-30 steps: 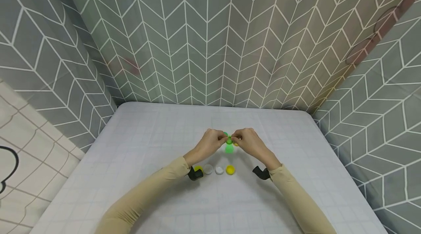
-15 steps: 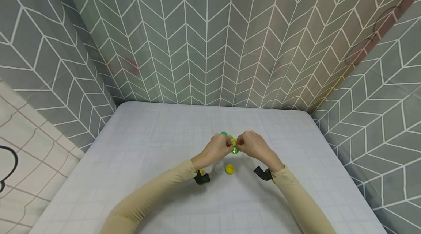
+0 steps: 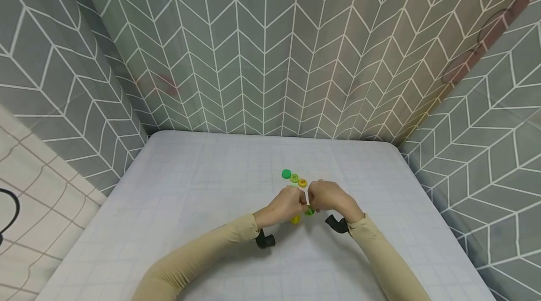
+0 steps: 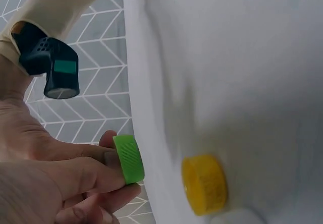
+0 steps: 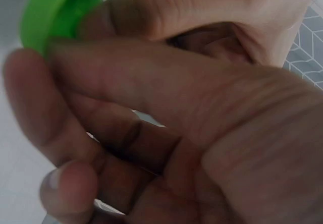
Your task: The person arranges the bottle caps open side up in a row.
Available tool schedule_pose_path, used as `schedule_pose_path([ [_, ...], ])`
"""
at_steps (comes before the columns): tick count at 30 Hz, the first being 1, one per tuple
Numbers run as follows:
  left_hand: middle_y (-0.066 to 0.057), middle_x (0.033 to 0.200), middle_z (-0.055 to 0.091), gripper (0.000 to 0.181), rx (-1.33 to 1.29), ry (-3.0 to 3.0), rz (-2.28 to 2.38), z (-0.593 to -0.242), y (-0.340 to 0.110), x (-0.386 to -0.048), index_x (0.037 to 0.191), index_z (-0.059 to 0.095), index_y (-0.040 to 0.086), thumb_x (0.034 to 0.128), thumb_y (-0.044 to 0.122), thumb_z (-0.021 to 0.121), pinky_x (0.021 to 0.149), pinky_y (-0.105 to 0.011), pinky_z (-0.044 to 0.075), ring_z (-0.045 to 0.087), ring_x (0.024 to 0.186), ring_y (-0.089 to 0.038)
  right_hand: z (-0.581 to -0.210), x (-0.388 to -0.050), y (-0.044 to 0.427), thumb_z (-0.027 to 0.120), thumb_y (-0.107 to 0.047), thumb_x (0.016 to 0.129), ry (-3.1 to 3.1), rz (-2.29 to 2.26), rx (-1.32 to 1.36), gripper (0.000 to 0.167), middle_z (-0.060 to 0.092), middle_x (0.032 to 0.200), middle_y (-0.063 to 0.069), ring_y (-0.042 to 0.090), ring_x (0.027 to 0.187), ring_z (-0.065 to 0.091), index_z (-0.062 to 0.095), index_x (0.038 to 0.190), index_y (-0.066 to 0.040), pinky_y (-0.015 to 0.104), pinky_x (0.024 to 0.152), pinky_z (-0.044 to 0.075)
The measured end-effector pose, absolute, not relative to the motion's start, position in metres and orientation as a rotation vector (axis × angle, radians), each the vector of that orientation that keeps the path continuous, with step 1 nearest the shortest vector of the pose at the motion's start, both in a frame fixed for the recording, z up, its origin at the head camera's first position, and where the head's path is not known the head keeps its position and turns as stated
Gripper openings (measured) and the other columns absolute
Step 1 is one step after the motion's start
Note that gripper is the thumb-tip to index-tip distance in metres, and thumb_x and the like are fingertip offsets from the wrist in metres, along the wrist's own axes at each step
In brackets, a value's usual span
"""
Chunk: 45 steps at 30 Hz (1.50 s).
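Observation:
A bright green bottle cap [image 3: 310, 210] is held low over the table between both hands. My left hand [image 3: 287, 204] pinches it from the left. My right hand [image 3: 331, 196] meets it from the right, thumb and index finger at the rim. In the left wrist view the ribbed side of the green cap [image 4: 129, 159] shows. In the right wrist view its hollow inside faces the fingers. A yellow cap [image 3: 295, 219] stands on the table just below the left hand, partly hidden. In the left wrist view a white cap [image 4: 242, 217] peeks in beside it.
Farther back on the white table [image 3: 228, 165] lie a dark green cap [image 3: 286, 174], a light green cap [image 3: 294, 178] and a yellow-orange cap [image 3: 302, 182] in a slanting row. A black wrist camera [image 3: 265, 240] hangs below the left wrist, another [image 3: 336, 224] below the right.
Both hands have come toward the body and slightly right with the green cap. The slanting row behind is now uncovered. The left hand now covers the white caps seen earlier.

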<state>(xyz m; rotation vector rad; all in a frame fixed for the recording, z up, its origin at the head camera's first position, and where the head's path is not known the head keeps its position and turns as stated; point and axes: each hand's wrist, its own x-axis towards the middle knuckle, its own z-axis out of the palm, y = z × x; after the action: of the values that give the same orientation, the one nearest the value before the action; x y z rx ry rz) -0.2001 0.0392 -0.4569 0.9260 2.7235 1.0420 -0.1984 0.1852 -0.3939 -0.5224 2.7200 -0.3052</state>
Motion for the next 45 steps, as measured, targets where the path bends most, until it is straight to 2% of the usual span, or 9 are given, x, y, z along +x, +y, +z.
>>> schedule_pose_path([
  [3, 0.006, 0.055, 0.064, 0.015, 0.954, 2.768, 0.982, -0.460, 0.041, -0.200, 0.066, 0.074, 0.009, 0.0810, 0.012, 0.075, 0.039, -0.010, 0.032, 0.038, 0.037, 0.006, -0.397, -0.199, 0.184, 0.068, 0.002, 0.076, 2.692, -0.272, -0.512, 0.018, 0.066, 0.057, 0.004, 0.010, 0.049, 0.049, 0.066, 0.063, -0.010, 0.023, 0.048, 0.033],
  [10, 0.009, 0.038, 0.046, 0.029, 1.008, 2.801, 0.935, -0.466, 0.043, -0.201, 0.049, 0.066, 0.011, 0.0767, 0.008, 0.074, 0.034, -0.011, 0.020, 0.027, 0.032, 0.005, -0.402, -0.202, 0.181, 0.071, 0.002, 0.077, 2.651, -0.242, -0.494, 0.016, 0.067, 0.059, 0.007, 0.011, 0.049, 0.050, 0.067, 0.064, -0.008, 0.022, 0.048, 0.033],
  [19, 0.010, 0.042, 0.056, 0.019, 0.976, 2.807, 0.901, -0.474, 0.042, -0.201, 0.057, 0.073, 0.012, 0.0754, 0.008, 0.075, 0.036, -0.011, 0.028, 0.033, 0.035, 0.006, -0.415, -0.206, 0.178, 0.073, 0.001, 0.075, 2.628, -0.193, -0.493, 0.017, 0.069, 0.060, 0.009, 0.009, 0.046, 0.043, 0.068, 0.061, -0.006, 0.022, 0.047, 0.030],
  [30, 0.013, 0.042, 0.053, 0.020, 0.955, 2.815, 0.874, -0.478, 0.042, -0.203, 0.057, 0.073, 0.016, 0.0763, 0.011, 0.076, 0.037, -0.012, 0.028, 0.034, 0.035, 0.005, -0.420, -0.208, 0.178, 0.072, 0.003, 0.076, 2.623, -0.238, -0.514, 0.020, 0.066, 0.055, 0.006, 0.011, 0.046, 0.051, 0.067, 0.060, -0.007, 0.021, 0.047, 0.035],
  [36, 0.013, 0.042, 0.053, 0.017, 0.935, 2.797, 0.880, -0.479, 0.042, -0.203, 0.061, 0.075, 0.015, 0.0781, 0.012, 0.076, 0.037, -0.012, 0.028, 0.034, 0.035, 0.005, -0.421, -0.208, 0.178, 0.072, 0.003, 0.076, 2.626, -0.234, -0.498, 0.017, 0.068, 0.058, 0.008, 0.010, 0.045, 0.046, 0.068, 0.062, -0.007, 0.022, 0.046, 0.032],
  [40, 0.012, 0.039, 0.049, 0.023, 0.922, 2.793, 0.882, -0.479, 0.041, -0.203, 0.056, 0.072, 0.014, 0.0789, 0.013, 0.075, 0.037, -0.013, 0.026, 0.032, 0.034, 0.005, -0.420, -0.207, 0.178, 0.071, 0.004, 0.076, 2.631, -0.237, -0.502, 0.017, 0.068, 0.058, 0.008, 0.009, 0.045, 0.045, 0.068, 0.062, -0.007, 0.022, 0.045, 0.031],
  [45, 0.013, 0.036, 0.040, 0.035, 0.916, 2.809, 0.859, -0.480, 0.040, -0.202, 0.049, 0.067, 0.014, 0.0824, 0.021, 0.074, 0.036, -0.013, 0.021, 0.028, 0.033, 0.005, -0.418, -0.207, 0.178, 0.071, 0.003, 0.076, 2.615, -0.253, -0.509, 0.014, 0.067, 0.058, 0.007, 0.011, 0.049, 0.053, 0.070, 0.066, -0.006, 0.022, 0.049, 0.037],
])
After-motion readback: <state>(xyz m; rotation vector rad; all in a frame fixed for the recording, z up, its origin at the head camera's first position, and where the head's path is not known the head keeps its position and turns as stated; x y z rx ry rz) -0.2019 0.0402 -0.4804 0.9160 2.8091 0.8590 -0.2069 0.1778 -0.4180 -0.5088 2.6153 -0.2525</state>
